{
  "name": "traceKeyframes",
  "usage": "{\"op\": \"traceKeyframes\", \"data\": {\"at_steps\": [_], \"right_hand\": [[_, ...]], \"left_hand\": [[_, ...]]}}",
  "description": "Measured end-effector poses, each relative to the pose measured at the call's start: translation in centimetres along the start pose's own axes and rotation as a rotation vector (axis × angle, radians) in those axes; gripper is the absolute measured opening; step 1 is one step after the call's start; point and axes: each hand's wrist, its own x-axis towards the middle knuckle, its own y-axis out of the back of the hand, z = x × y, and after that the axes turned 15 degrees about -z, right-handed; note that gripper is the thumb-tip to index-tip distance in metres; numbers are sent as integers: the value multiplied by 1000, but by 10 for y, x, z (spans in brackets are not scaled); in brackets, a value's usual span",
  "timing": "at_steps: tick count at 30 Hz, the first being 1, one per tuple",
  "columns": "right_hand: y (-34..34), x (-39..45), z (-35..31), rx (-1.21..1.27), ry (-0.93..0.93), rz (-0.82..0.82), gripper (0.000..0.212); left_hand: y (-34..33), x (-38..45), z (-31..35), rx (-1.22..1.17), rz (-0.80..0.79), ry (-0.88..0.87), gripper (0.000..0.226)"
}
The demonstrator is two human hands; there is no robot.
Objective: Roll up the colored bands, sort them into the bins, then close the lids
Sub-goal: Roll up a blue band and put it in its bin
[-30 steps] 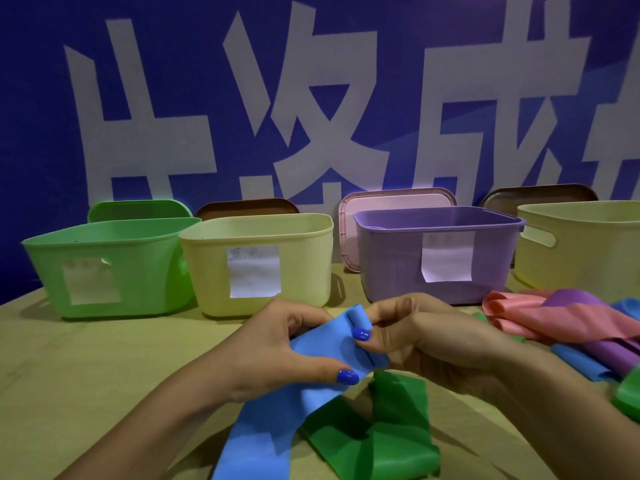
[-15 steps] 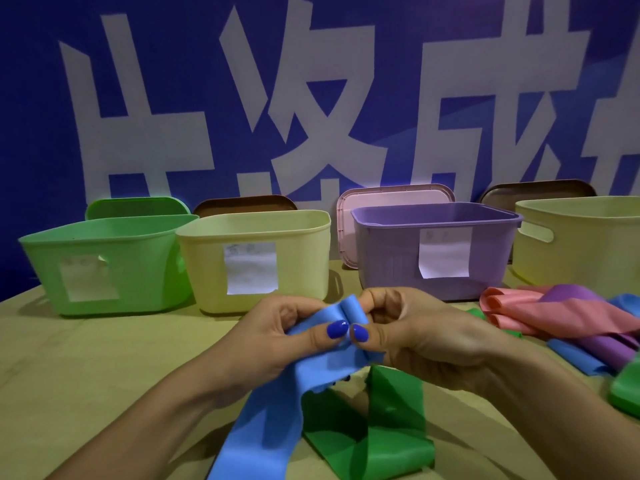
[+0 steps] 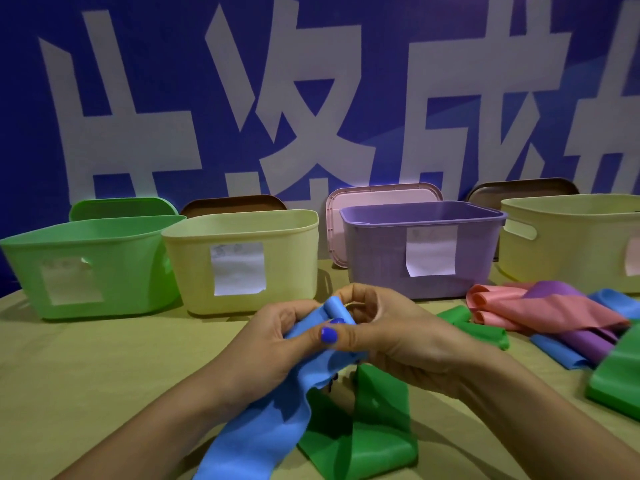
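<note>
A blue band [image 3: 270, 427] runs from the table's near edge up into both hands, its top end curled into a small roll. My left hand [image 3: 270, 344] pinches the band just below the roll with thumb on top. My right hand [image 3: 388, 330] curls its fingers round the roll from the right. Under them a green band [image 3: 374, 431] lies folded on the table. Along the back stand a green bin [image 3: 104, 268], a yellow bin [image 3: 242, 261], a purple bin [image 3: 422, 247] and another yellow bin [image 3: 571, 244], all open.
Lids lean on the wall behind the bins: green [image 3: 121, 207], brown [image 3: 232, 204], pink [image 3: 381, 195], brown [image 3: 523, 188]. A pile of pink [image 3: 554, 306], purple, blue and green bands lies at the right. The table [image 3: 86, 375] is wood.
The blue band's top end has been turned over into a tighter roll, and both hands have closed in around it, thumbs meeting at the front.
</note>
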Motion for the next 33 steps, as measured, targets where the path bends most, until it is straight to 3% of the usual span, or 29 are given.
{"op": "traceKeyframes", "data": {"at_steps": [5,10,13,17,23,27,33], "right_hand": [[6,-6,-7,-39,29,-4,36],[5,-3,-2,-190,51,61,9],[3,-2,-3,-298,9,123,11],[-1,1,-1,-366,-27,168,12],[3,-2,-3,-198,-17,132,18],[3,-1,-2,-253,-82,136,21],[4,0,-2,-183,-113,149,22]], "left_hand": [[7,1,1,18,115,6,23],[8,3,-3,47,151,70,21],[10,4,-5,34,142,146,27],[15,4,-7,-56,111,232,56],[11,5,-9,-377,-9,221,34],[14,4,-5,-259,54,299,24],[15,4,-1,68,172,229,35]]}}
